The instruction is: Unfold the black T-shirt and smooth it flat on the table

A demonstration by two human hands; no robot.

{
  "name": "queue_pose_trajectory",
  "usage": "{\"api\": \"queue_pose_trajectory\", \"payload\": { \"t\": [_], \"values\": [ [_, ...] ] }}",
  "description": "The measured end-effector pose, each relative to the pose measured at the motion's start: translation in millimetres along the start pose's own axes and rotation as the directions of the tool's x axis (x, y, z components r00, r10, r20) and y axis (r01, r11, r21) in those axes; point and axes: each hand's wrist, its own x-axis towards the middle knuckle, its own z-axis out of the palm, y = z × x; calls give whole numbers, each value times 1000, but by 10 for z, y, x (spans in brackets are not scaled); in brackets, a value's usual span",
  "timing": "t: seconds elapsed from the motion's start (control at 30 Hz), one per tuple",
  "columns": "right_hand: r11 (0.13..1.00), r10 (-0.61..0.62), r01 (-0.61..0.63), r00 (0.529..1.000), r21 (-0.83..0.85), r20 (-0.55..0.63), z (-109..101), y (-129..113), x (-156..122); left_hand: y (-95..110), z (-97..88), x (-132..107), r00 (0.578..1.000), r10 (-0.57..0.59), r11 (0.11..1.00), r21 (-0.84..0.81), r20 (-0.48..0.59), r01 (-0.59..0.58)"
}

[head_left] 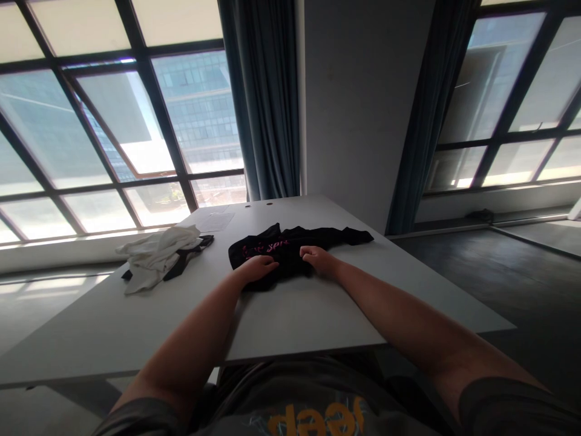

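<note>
In my head view, the black garment [290, 257] lies on the white table [290, 330], beneath and between my hands. My left hand [259, 266] rests curled over its left part, whether gripping I cannot tell; my right hand [318, 261] pinches cloth right of the lettering [276, 245].

I can't read all of the pink lettering [276, 246] on the black garment [336, 237]; it's smeared among the folds. The left hand [259, 265] covers some of that fabric, and how the right hand's [321, 261] fingertips meet it I can't make out. White cloth [161, 247] hides part of the dark cloth [180, 264] beneath. Two dark spots [269, 204] look too small to name. The T-shirt's [227, 418] orange letters [290, 419] run off below.
</note>
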Motion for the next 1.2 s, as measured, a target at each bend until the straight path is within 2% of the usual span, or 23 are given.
{"api": "queue_pose_trajectory", "payload": {
  "t": [0.07, 0.17, 0.3, 0.43, 0.67, 0.8, 1.2],
  "values": [
    [999, 14, -14, 1000, -35, 3, -1, -32, -7, 11, 3, 0, 1000, -3, 1000, -1, 3, 3],
    [978, -30, 38, 998, -205, 46, 11, -97, -38, 22, 5, -1, 1000, -8, 1000, -3, 4, 8],
    [905, -83, 130, 988, -405, 130, 33, -161, -78, 23, 6, 1, 1000, -10, 1000, 10, 0, 10],
    [844, -65, 141, 985, -517, 161, 33, -185, -92, 0, 17, 15, 1000, -14, 1000, 13, 0, 14],
    [860, -140, 232, 964, -455, 228, 25, -120, -76, 2, 21, 19, 1000, -6, 1000, 24, 0, 6],
    [860, -140, 215, 971, -462, 192, 39, -36, -53, 12, 13, 14, 1000, -14, 1000, 26, 12, 13],
    [893, -123, 201, 970, -404, 211, 1, 22, -26, -16, 17, 22, 1000, 0, 1000, 26, 2, 0]
  ]
}}
